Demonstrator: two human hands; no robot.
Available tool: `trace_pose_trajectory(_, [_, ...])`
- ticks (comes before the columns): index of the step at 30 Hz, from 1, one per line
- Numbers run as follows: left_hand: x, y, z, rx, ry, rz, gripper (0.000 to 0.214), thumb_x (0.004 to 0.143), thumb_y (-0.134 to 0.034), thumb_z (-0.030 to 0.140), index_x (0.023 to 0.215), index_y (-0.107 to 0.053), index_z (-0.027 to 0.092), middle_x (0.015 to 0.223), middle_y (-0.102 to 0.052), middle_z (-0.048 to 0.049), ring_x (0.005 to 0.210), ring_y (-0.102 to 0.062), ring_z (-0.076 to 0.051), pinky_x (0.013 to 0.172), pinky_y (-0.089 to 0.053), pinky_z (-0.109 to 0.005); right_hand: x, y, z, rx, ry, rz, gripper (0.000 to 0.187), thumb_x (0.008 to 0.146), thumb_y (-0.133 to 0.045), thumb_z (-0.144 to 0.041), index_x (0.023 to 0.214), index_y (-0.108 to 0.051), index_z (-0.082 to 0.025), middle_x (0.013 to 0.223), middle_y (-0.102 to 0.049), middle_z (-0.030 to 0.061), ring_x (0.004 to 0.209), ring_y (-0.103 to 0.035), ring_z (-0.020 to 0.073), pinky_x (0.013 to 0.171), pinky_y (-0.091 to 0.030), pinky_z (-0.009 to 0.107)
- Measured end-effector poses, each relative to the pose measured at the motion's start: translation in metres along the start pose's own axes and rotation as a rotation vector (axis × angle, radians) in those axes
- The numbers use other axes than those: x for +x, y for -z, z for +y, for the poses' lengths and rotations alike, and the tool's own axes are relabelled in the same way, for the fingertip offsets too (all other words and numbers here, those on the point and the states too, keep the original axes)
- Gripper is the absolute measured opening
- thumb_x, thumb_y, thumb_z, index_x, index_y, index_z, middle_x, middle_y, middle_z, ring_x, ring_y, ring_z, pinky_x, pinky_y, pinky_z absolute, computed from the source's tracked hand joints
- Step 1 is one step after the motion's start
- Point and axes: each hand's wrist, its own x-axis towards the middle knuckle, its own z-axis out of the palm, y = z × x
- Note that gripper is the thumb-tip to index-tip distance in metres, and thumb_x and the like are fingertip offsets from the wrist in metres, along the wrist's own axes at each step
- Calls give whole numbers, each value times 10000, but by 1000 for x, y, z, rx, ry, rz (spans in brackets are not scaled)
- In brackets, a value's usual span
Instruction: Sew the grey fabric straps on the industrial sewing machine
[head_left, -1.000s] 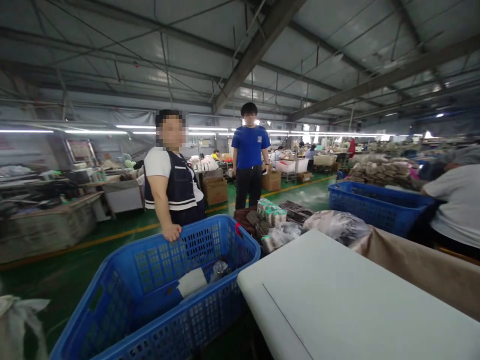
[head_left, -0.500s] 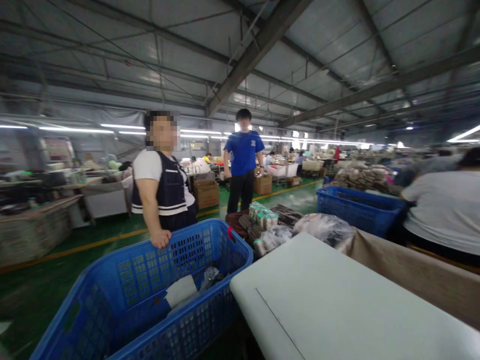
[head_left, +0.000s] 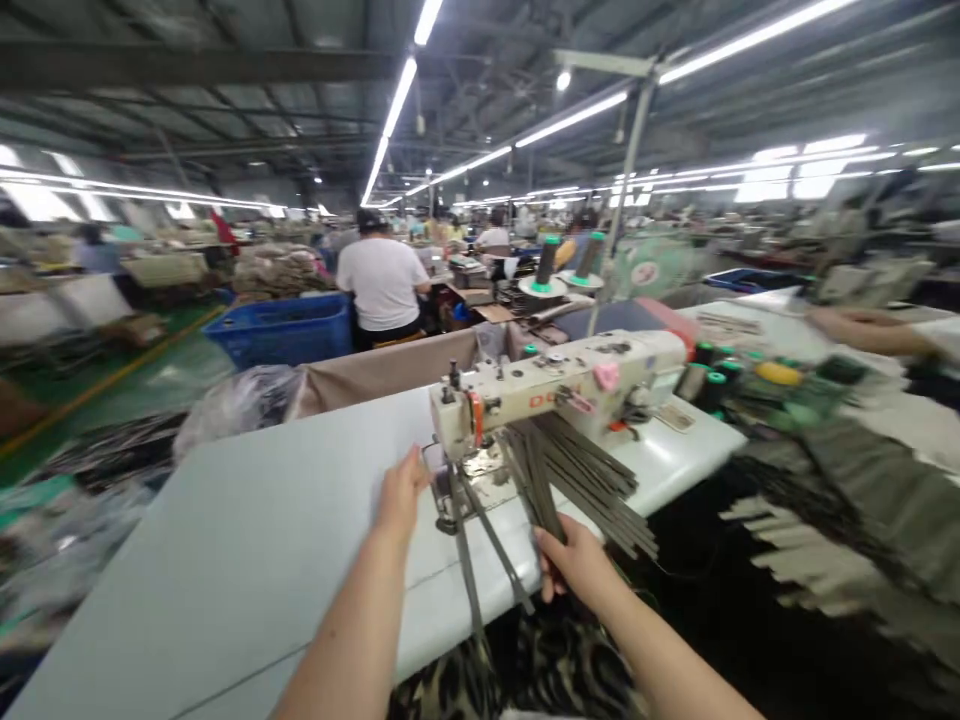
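A white sewing machine (head_left: 555, 375) stands on the pale worktable (head_left: 300, 520). My left hand (head_left: 401, 495) is beside its needle end, close to the metal attachment (head_left: 448, 495). Blur hides what its fingertips are doing. My right hand (head_left: 574, 560) is closed around a bundle of grey-brown fabric strips (head_left: 536, 480) at the table's front edge. More loose strips (head_left: 592, 475) fan out under the machine arm. Two narrow strips (head_left: 484, 540) run from the needle area over the edge, toward patterned fabric (head_left: 450, 685) on my lap.
Green-based thread cones (head_left: 547, 265) stand behind the machine, with more spools (head_left: 712, 385) at its right. Grey fabric pieces (head_left: 862, 520) lie on the right. Another person's arm (head_left: 877, 330) reaches in there. Beyond the table are a blue basket (head_left: 281, 335) and a seated person (head_left: 382, 280).
The view has swung right and down to the sewing machine. Both my hands are now in view, the right holding strips. The near blue basket and two standing people have left view.
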Motion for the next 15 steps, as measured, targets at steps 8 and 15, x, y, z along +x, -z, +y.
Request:
trace_pose_trajectory(8, [-1,8,-19,-249,74,-3,745,1023,-694,573,582,-205,225,522,-221,55,529,-227,-133,632,-364,-335,1,-2,9,16,-61,16,263,1151,-718,-321,935,-606,-220,608,-628,-108,413,-617,133,378,-420,199])
trace_pose_trajectory(15, [3,6,-15,-335,157,44,754,991,-755,539,562,-223,222,495,-223,74,484,-222,-104,564,-310,-300,8,1,14,2,-90,-32,235,1178,-691,-282,969,-611,-211,634,-635,-105,409,-614,125,367,-417,187])
